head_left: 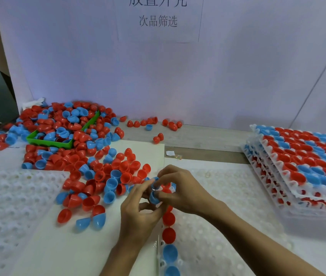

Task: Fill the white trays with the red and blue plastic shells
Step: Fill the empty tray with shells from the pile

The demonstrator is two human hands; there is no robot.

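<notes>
Loose shell pile [90,176] on worktop [198,140], just left of hands. Left hand [138,208] and right hand [180,188] meet at far end of tray [227,196], both pinching blue shell [154,196]. Started column runs from hands toward viewer: red shells [169,235], blue nearest. Next seat likely right under fingertips. Filled trays [305,162] stacked far right.

The wall sign [158,16] was cropped by the top edge, its upper line of characters cut through; the left hand [138,208] and right hand [180,188] covered most of a blue shell [154,197] between their fingertips; both forearms ran off the bottom edge; the stacked trays [297,176] continued past the right edge; the green bin [50,143] lay half buried under shells.
</notes>
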